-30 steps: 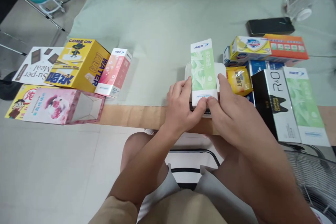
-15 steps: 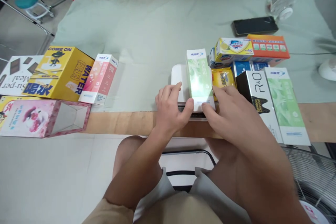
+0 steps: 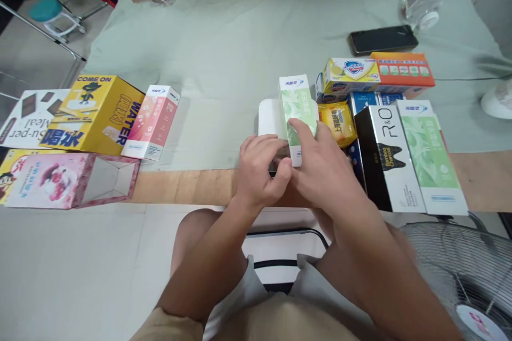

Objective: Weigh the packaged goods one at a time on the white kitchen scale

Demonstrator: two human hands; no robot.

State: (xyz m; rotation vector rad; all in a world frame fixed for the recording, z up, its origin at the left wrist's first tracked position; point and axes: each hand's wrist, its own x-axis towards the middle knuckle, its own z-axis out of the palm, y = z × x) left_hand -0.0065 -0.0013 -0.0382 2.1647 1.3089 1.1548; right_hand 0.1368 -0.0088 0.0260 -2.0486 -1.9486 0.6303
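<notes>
A green-and-white toothpaste box [image 3: 298,101] lies on a flat white device with rounded corners [image 3: 270,117], close to the front edge of the table. My right hand [image 3: 326,168] lies over the box's lower right part, its index finger across the printed face and the other fingers along the right side. Its thumb is mostly hidden. My left hand [image 3: 262,168] is at the left of the box, over the device's near end. Its fingers are bent and its thumb stands apart, with nothing visible in it.
To the right stand a black-and-white R&O box [image 3: 394,160], another green toothpaste box [image 3: 430,149], a yellow packet [image 3: 338,123] and soap boxes [image 3: 354,72]. A phone [image 3: 383,40] lies behind. At left are a yellow box [image 3: 88,112], a pink toothpaste box [image 3: 150,122] and a floral box [image 3: 52,178].
My right hand has moved left and farther over the toothpaste box, its index finger now on the face. My left hand has hardly moved, its fingers a little more bent.
</notes>
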